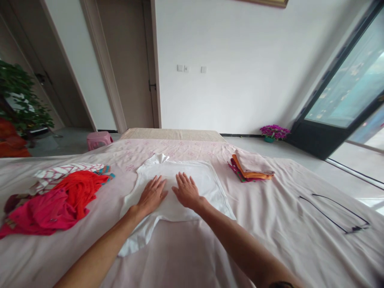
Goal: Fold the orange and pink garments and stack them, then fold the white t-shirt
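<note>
A white shirt (pixel 207 184) lies spread on the pale pink sheet, its collar end to the left and one sleeve hanging toward me at the lower left. My left hand (pixel 152 194) rests flat on it left of the middle, fingers stretched out. Just to the right, my right hand (pixel 186 190) also presses flat on the cloth with its fingers extended. The two hands are a little apart, and neither grips anything. Parts of the shirt are hidden under my hands and forearms.
Crumpled clothes (pixel 57 204) in red, pink and striped white lie at the left. A folded stack (pixel 252 164) sits at the right, with eyeglasses (pixel 336 214) farther right on the sheet (pixel 270 236). Beyond stand a pink stool (pixel 99 139) and purple flowers (pixel 274 132).
</note>
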